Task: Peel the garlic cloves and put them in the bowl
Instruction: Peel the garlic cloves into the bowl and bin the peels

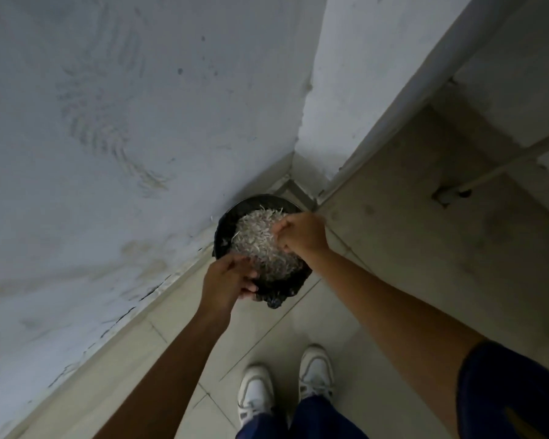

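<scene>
Pale, stained walls (108,122) meet in a corner, and the tiled floor (393,248) runs up to them; a thin white pipe (488,175) lies along the floor by the right-hand wall. Tucked into that corner, touching the left wall's skirting, stands a round bin lined with a black bag (282,289). It is heaped to the rim with papery garlic skins (263,242), pale and shredded.

Both bare arms reach out over it. The left hand (227,282) hovers at the bin's near-left rim with fingers loosely extended, holding nothing that I can make out. The right hand (301,232) is over the far-right part of the heap with its fingers curled downward; whether it pinches any skins or has let go cannot be told. Below, two white sneakers (286,384) stand on the tiles near the bin.

No garlic cloves and no bowl are in view, so the task's things are elsewhere.

The likely trouble: the heap is already crowned, so more skins dropped or brushed off may slide over the rim onto the floor. Any draught or quick hand movement would scatter them, being so light.
</scene>
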